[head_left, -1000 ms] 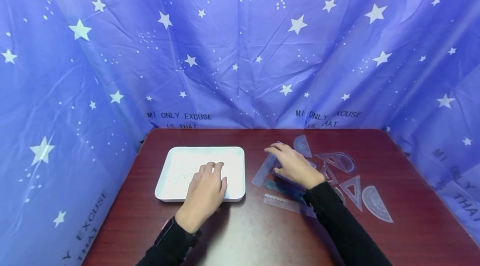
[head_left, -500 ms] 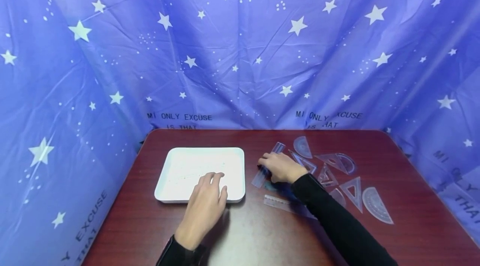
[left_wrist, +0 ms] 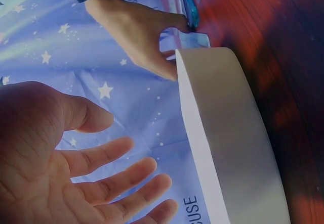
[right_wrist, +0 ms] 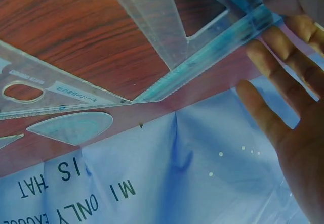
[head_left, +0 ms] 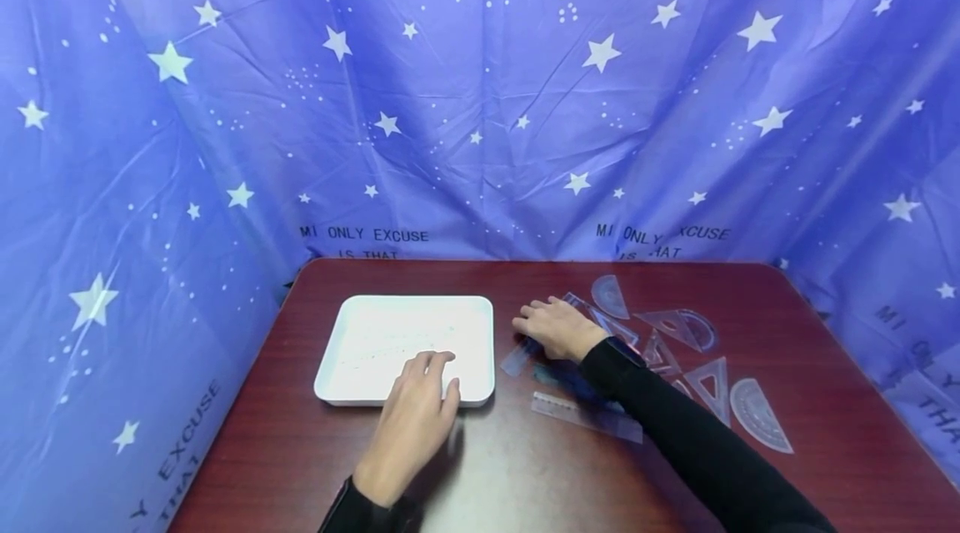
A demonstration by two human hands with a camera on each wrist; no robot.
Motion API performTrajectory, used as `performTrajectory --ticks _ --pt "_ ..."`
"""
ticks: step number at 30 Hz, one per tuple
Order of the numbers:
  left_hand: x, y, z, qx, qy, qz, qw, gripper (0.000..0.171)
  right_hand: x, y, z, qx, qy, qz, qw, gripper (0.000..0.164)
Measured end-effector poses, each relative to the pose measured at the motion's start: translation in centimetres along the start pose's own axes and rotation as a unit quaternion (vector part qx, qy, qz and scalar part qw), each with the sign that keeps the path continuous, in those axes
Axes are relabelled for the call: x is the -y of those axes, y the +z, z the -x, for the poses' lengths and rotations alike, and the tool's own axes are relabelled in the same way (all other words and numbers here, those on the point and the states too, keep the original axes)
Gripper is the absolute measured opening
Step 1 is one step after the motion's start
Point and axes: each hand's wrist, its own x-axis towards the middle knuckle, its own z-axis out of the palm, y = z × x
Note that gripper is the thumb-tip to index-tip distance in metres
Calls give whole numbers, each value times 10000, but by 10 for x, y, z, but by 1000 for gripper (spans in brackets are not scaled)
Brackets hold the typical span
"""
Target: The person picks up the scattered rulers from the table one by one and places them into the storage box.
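Note:
My left hand hovers over the near edge of a white tray, fingers loosely spread and holding nothing. The left wrist view shows its palm and the tray's side wall. Right of the tray, my right hand reaches down onto a clear plastic ruler, thumb and fingers on its two long edges. Much of the ruler is hidden under the hand. In the right wrist view the ruler overlaps a clear set square, the fingertips at its end.
A bluish ruler and another clear ruler lie below the right hand. Further right are several clear set squares and protractors, among them a set square and a protractor. A starry blue curtain surrounds the dark red table.
My right hand has come down from above the rulers and taken hold of one clear ruler, whose far end is now covered. The left hand has drawn slightly back toward the tray's near edge.

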Motion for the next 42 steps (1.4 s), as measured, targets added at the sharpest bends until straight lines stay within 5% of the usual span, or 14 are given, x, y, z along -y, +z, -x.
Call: performTrajectory --ticks 12,28,34,42 --pt "-6 5 2 303 -150 152 9993 35 -10 13 19 -841 -521 41 9951 52" --pt "-7 3 2 127 -82 737 9972 32 6 -58 61 -1644 217 -1179 9791 43" --pt "-8 5 0 296 -96 1216 9921 37 29 -63 73 -1541 931 -2355 9550 39" --pt "-13 11 -5 372 27 1776 9834 44 61 -60 75 -2048 1743 -3209 9081 40"
